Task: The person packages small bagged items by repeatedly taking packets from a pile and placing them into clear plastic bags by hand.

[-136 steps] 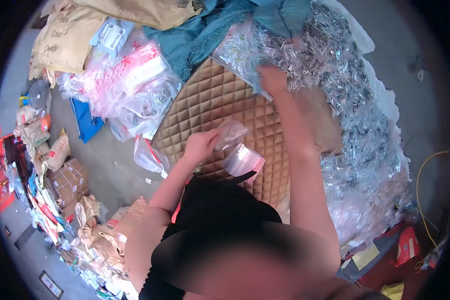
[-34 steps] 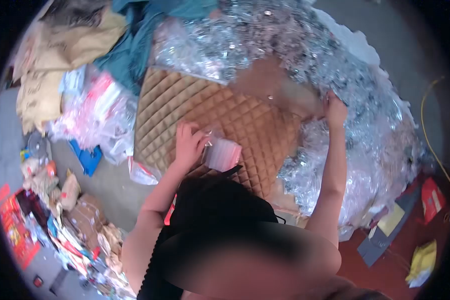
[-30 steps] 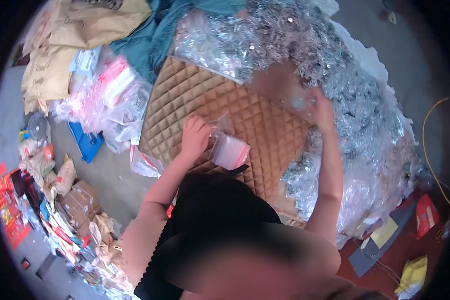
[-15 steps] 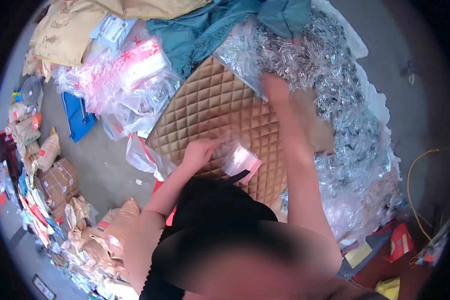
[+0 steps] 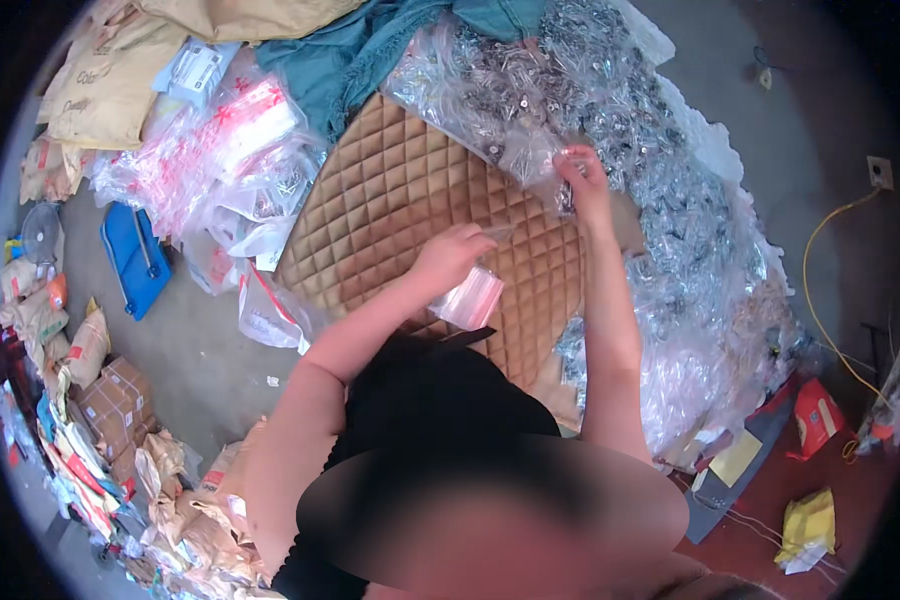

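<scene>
My left hand (image 5: 454,254) is closed over a small clear bag (image 5: 500,233), just above a stack of clear bags with pink edges (image 5: 470,298) that lies near my lap. Under it spreads a brown quilted mat (image 5: 390,190). My right hand (image 5: 582,170) is at the mat's upper right edge, fingers pinched on a clear plastic packet (image 5: 535,160). Beyond and to the right lies a large heap of clear packets with small dark and metallic pieces (image 5: 670,200).
Pink and white plastic bags (image 5: 240,140) lie upper left, beside brown sacks (image 5: 110,80) and teal cloth (image 5: 340,60). A blue folding stool (image 5: 135,260) stands on the floor at left. A cardboard box (image 5: 115,400) sits lower left; a yellow cable (image 5: 815,270) runs at right.
The view has shifted. My left hand has moved up and right, with the small bag now above the stack. My right hand has moved from over the mat's edge to pinching a packet there.
</scene>
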